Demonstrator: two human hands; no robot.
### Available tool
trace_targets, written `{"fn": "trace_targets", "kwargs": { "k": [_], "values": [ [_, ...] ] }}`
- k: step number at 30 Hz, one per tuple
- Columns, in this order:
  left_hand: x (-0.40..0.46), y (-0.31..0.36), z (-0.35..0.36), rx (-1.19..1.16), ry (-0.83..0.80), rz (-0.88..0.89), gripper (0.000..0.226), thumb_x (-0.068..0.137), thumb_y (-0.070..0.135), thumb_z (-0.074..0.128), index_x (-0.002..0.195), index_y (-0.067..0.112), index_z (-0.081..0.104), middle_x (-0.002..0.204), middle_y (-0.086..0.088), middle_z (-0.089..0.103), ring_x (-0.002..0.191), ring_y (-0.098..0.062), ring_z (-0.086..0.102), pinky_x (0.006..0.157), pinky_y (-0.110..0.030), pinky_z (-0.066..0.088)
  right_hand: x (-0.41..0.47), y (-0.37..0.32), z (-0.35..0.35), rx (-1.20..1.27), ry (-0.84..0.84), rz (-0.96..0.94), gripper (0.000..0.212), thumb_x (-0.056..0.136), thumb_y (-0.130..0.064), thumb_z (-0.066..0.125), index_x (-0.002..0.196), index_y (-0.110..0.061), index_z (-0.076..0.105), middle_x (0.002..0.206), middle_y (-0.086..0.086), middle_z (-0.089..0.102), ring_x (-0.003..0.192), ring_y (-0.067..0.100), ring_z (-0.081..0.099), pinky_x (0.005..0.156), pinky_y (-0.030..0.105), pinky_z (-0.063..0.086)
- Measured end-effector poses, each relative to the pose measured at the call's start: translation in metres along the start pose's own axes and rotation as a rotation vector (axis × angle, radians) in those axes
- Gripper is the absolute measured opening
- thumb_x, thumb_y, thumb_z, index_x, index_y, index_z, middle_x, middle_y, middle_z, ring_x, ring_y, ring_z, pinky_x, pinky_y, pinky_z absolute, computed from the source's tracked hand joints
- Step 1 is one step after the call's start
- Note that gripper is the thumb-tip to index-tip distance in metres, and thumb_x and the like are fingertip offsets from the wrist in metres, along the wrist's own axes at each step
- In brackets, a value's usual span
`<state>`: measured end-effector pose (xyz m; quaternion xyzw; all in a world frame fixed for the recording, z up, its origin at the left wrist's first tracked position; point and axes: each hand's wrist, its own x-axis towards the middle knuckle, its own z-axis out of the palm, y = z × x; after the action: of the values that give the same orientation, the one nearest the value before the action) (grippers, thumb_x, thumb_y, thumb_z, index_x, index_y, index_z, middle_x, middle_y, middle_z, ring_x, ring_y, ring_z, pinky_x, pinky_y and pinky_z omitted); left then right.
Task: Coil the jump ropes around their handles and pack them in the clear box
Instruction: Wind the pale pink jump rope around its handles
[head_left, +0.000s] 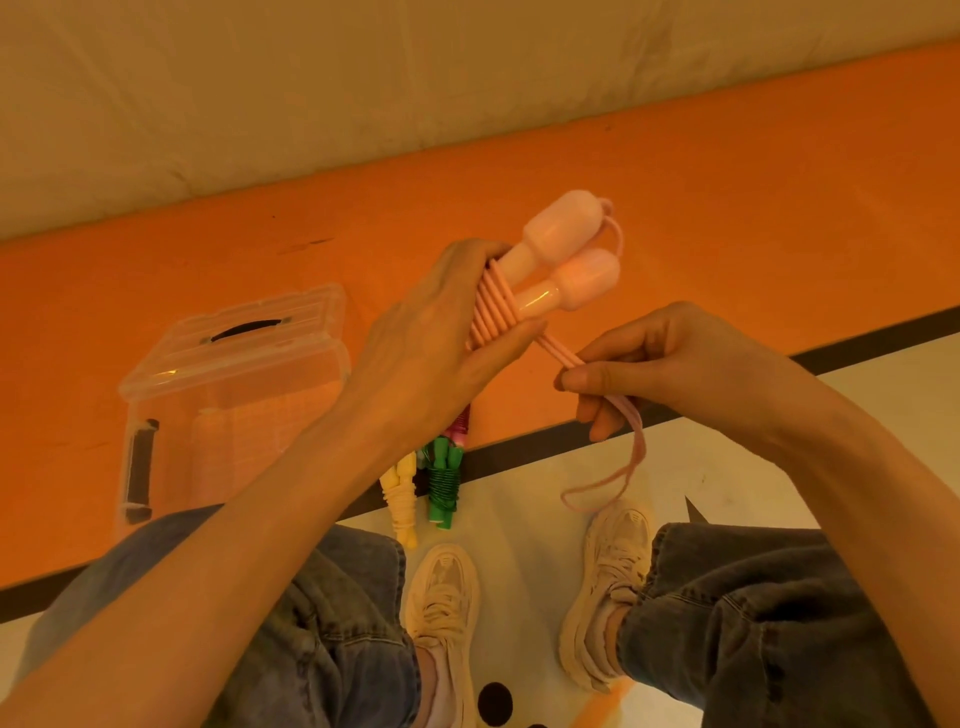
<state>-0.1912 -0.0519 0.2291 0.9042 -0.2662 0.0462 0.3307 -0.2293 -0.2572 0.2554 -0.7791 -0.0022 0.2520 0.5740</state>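
Gripping both pink handles (558, 270) side by side, the left hand (431, 343) pins the coils at centre frame. Right hand (649, 364) at 3 o'clock pinches the soft, floppy pink rope (631, 457); keep tension or it'll unwind. Clear box (234, 384) sits at 9 o'clock.
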Motion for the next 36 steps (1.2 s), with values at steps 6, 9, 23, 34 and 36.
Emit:
{"fn": "trace_targets", "kwargs": {
  "k": [6, 9, 23, 34, 36],
  "values": [
    [0.002, -0.011, -0.005, 0.025, -0.066, -0.066, 0.056, 0.090, 0.050, 0.053, 0.136, 0.025, 0.033, 0.108, 0.015, 0.040, 0.080, 0.013, 0.044, 0.058, -0.009, 0.034, -0.010, -0.007, -0.010, -0.004, 0.064, -0.001, 0.030, 0.071, -0.029, 0.064, 0.088, -0.008, 0.075, 0.073, 0.009, 0.073, 0.063, 0.019, 0.070, 0.058, 0.017, 0.054],
    [0.002, -0.011, -0.004, 0.095, -0.095, -0.064, 0.058, 0.089, 0.049, 0.054, 0.137, 0.025, 0.031, 0.109, 0.017, 0.035, 0.077, 0.011, 0.043, 0.055, -0.012, 0.033, -0.013, -0.009, -0.014, -0.021, 0.059, -0.036, 0.026, 0.074, -0.029, 0.064, 0.087, -0.009, 0.075, 0.070, 0.009, 0.071, 0.061, 0.021, 0.069, 0.057, 0.018, 0.054],
    [0.002, -0.001, 0.003, 0.241, -0.088, 0.043, 0.078, 0.081, 0.066, 0.035, 0.145, 0.021, 0.033, 0.125, -0.001, 0.052, 0.091, -0.020, 0.058, 0.062, -0.034, 0.046, -0.013, -0.013, -0.005, 0.048, -0.017, -0.195, 0.022, 0.080, -0.025, 0.062, 0.085, -0.008, 0.075, 0.058, 0.003, 0.063, 0.052, 0.017, 0.058, 0.055, 0.022, 0.049],
    [-0.002, 0.003, 0.005, 0.251, -0.065, 0.020, 0.056, 0.084, 0.058, 0.041, 0.130, 0.026, 0.047, 0.115, 0.007, 0.057, 0.078, -0.009, 0.051, 0.060, -0.032, 0.043, -0.017, -0.014, -0.012, -0.083, -0.034, -0.207, 0.032, 0.072, -0.039, 0.065, 0.091, -0.017, 0.077, 0.060, 0.003, 0.064, 0.050, 0.015, 0.055, 0.053, 0.026, 0.051],
    [-0.003, 0.000, 0.006, 0.264, -0.051, 0.014, 0.055, 0.084, 0.059, 0.043, 0.129, 0.028, 0.047, 0.113, 0.008, 0.057, 0.074, -0.002, 0.040, 0.058, -0.030, 0.042, -0.018, -0.012, -0.024, -0.156, 0.009, -0.173, 0.028, 0.066, -0.036, 0.070, 0.090, -0.024, 0.076, 0.063, 0.002, 0.067, 0.051, 0.011, 0.057, 0.050, 0.018, 0.049]
  ]
}}
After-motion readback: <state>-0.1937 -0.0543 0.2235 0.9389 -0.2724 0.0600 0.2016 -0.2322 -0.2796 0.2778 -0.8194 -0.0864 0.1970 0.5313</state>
